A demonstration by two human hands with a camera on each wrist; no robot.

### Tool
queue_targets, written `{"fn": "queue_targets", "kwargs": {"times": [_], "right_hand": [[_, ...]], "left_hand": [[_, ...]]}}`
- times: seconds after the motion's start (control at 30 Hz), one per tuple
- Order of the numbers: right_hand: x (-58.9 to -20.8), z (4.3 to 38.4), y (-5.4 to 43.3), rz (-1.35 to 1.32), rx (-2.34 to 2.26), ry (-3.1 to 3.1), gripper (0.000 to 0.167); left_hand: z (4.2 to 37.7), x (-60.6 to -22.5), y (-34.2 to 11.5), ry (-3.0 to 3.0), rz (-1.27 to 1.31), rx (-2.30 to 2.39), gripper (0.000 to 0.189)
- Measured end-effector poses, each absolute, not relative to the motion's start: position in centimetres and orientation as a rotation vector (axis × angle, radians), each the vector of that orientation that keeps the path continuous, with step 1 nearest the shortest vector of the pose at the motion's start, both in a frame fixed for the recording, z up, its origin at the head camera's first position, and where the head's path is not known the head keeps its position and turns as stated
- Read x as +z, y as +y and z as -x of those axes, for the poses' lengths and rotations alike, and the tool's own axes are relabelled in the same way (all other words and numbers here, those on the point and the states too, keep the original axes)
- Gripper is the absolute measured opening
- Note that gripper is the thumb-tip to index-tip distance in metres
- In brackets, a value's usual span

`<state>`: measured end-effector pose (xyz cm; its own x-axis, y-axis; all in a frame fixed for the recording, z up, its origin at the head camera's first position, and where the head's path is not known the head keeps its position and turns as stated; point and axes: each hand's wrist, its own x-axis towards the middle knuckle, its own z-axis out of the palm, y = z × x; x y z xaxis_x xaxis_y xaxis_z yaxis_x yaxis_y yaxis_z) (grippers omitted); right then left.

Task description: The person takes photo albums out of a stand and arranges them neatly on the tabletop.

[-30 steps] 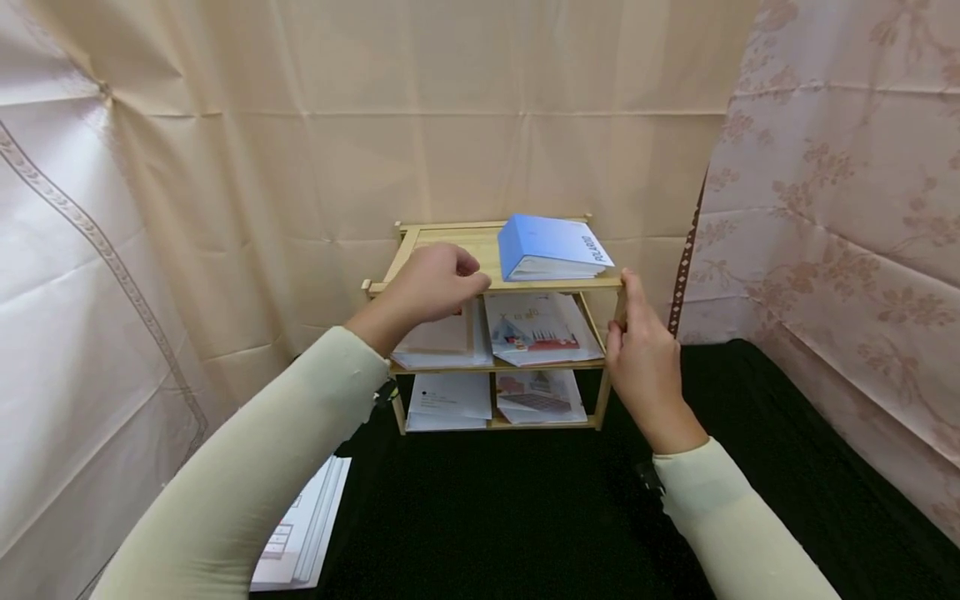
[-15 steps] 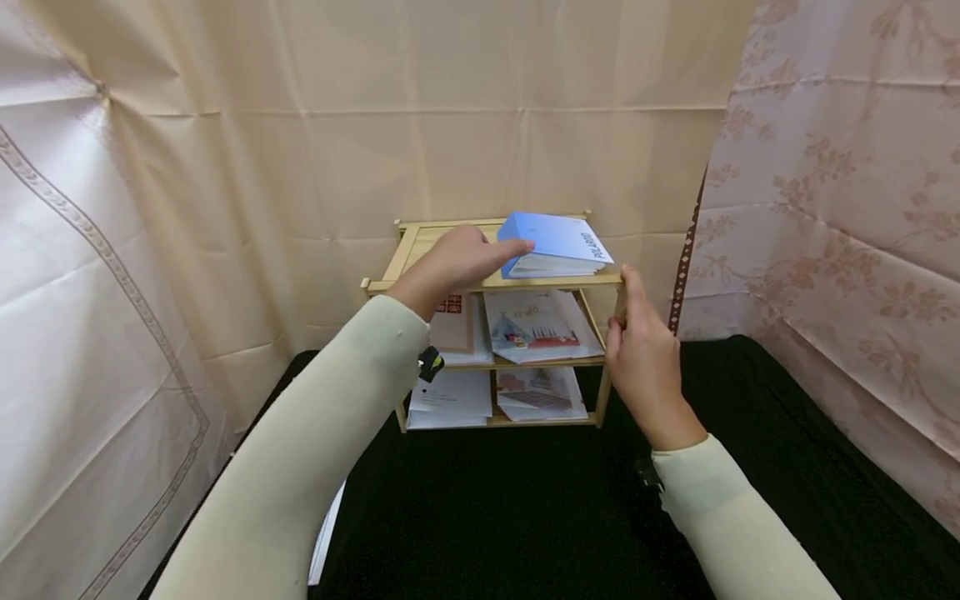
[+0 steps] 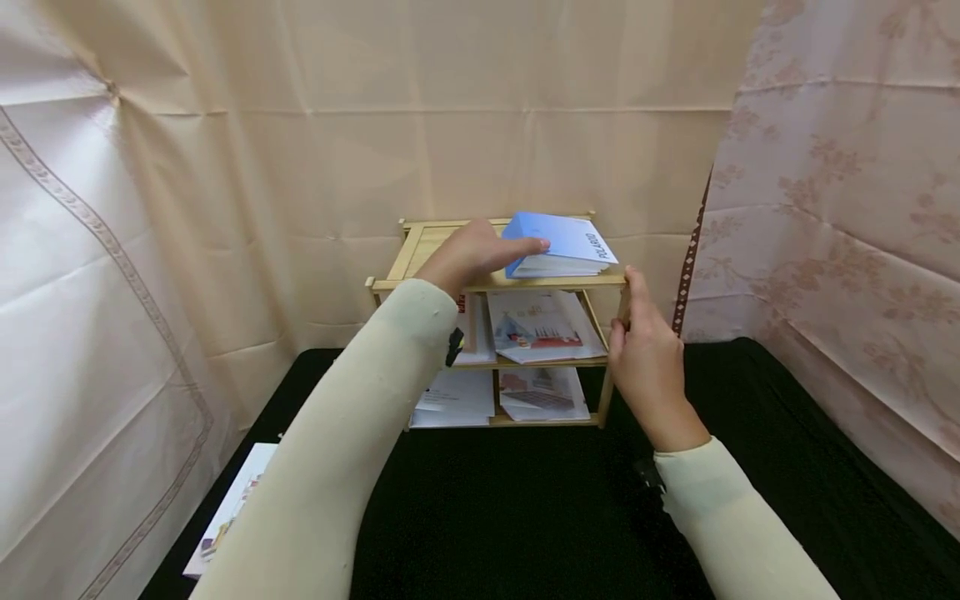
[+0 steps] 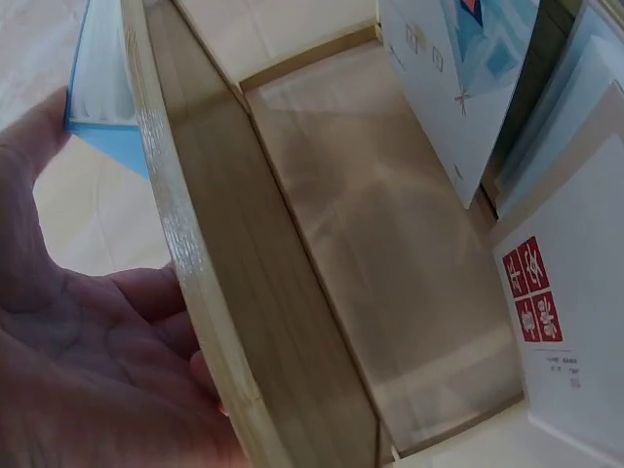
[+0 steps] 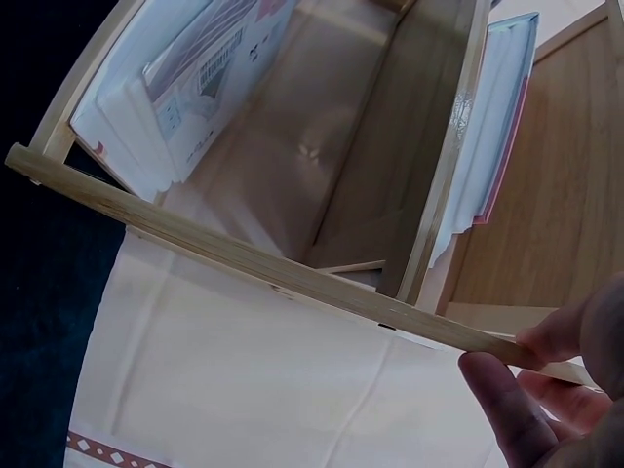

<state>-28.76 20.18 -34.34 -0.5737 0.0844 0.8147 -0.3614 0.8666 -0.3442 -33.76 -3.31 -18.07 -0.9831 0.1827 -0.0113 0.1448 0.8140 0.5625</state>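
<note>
A blue photo album (image 3: pixel 562 237) marked POLAROID lies on the top board of a small three-tier wooden shelf (image 3: pixel 420 250). My left hand (image 3: pixel 480 250) is at the album's left side, its thumb extended across the front left part of the cover. In the left wrist view, the thumb meets the blue album's edge, while the other fingers lie behind the shelf's front edge, partly hidden. My right hand (image 3: pixel 648 367) grips the shelf's front right post near the top, thumb and fingers around it, as the right wrist view shows.
White illustrated albums (image 3: pixel 540 329) occupy the middle tier, one with red characters (image 4: pixel 575 253) partly behind my left arm. More white albums (image 3: pixel 543 392) lie on the bottom tier. Another white book (image 3: pixel 232 508) rests at the left of the dark cloth (image 3: pixel 480 508). Curtains (image 3: pixel 360 125) surround everything.
My left hand has moved right from over the shelf's front left edge to the blue album, its thumb stretching out onto the cover. My right hand keeps its hold on the post.
</note>
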Motion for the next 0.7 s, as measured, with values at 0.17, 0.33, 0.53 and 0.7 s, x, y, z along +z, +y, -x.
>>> {"fn": "queue_targets", "kwargs": {"times": [0.17,0.33,0.53,0.7], "right_hand": [[-34.48,28.53,20.35,-0.197,0.610,-2.100,0.080],[-34.38,28.51,20.47,-0.194,0.608,-2.090,0.080],[-34.04,28.61,20.41,-0.179,0.622,-2.088,0.078],[-34.04,28.74,20.28,-0.189,0.648,-2.106,0.079]], "left_hand": [[33.92,-18.19,-3.23,2.882,-0.225,0.953,0.076],[33.71,-18.26,-3.35,2.872,-0.221,0.994,0.077],[33.52,-18.19,-3.64,2.876,-0.254,1.029,0.069],[33.55,-18.46,-4.14,2.845,-0.277,1.125,0.055]]}}
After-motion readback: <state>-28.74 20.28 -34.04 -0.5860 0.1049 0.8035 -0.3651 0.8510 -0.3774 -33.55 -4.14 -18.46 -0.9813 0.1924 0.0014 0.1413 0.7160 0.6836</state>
